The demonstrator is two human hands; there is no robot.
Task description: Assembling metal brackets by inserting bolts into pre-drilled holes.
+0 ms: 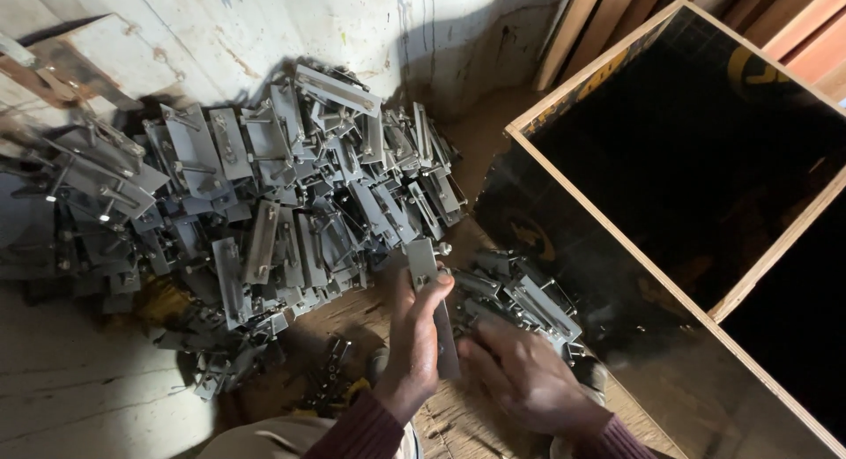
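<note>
Gripping a flat grey metal bracket point(429, 292) upright, the left hand point(414, 336) curls around its lower end. Just beside it, the right hand point(524, 375) lies palm-down, fingers bent onto a small stack of grey metal brackets point(529, 300). Beyond them spreads a large heap of grey metal brackets point(256, 212); a black wood-framed panel point(687, 159) stands right.

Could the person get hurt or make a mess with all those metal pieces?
Maybe. The left hand grips a flat metal bracket whose edges could nick bare skin. The right hand presses a small stack that might slide apart. The big pile looks loosely heaped and could tumble.
</note>
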